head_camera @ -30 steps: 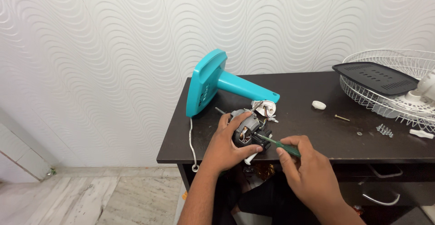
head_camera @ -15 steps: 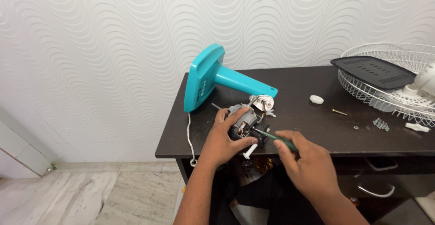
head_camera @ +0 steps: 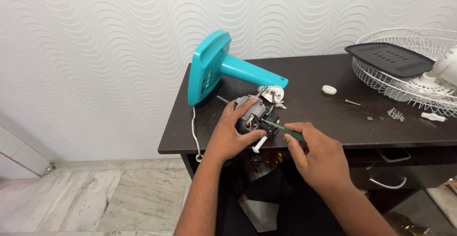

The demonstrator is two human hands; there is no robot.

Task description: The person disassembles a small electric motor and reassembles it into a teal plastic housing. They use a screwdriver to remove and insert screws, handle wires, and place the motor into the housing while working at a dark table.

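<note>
Motor: the fan motor (head_camera: pixel 251 114) is sitting near the desk (head_camera: pixel 323 117) front edge, at 5 o'clock from the teal fan base (head_camera: pixel 209 67).
Left hand (head_camera: pixel 233 133): gripping the motor's metal body.
Right hand (head_camera: pixel 312 152): pinching a green screwdriver (head_camera: pixel 281 128) touching it.
Feel: looking heavy, hard and bumpy; holding the body is safest, not the thin wires.

Our left hand (head_camera: pixel 233 136) and right hand (head_camera: pixel 316 157) are bare, with no gloves, rings or watch on them, and the fingernails are short. Both of our forearms are uncovered as far as they show, with no sleeve reaching into view. Below them, we wear dark clothing (head_camera: pixel 285 202), black or near black, and a paler patch shows low between our arms.
</note>
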